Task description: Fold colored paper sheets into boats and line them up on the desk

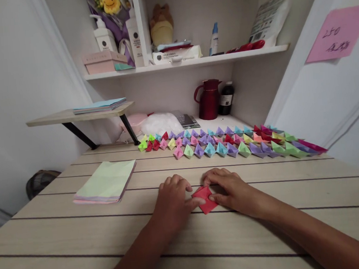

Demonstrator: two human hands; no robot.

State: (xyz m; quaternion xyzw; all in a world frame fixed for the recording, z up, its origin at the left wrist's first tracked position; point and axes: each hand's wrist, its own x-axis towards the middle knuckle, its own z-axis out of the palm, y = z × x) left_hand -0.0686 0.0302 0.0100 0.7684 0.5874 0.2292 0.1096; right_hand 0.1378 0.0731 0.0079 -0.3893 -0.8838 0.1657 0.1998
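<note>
A small piece of folded red paper lies on the table in front of me, roughly diamond-shaped with one corner toward me. My left hand is at its left side, fingers curled and the thumb pressing on its face. From the right, my right hand grips it, its thumb on the right part and its fingers bent around the far edge. The fingertips behind the paper are partly hidden. Beyond my hands stand rows of folded paper boats in many colours.
A stack of pale green and pink paper sheets lies left on the slatted table. Behind it stands a small raised shelf bearing more paper. A red jug and a dark bottle stand at the back.
</note>
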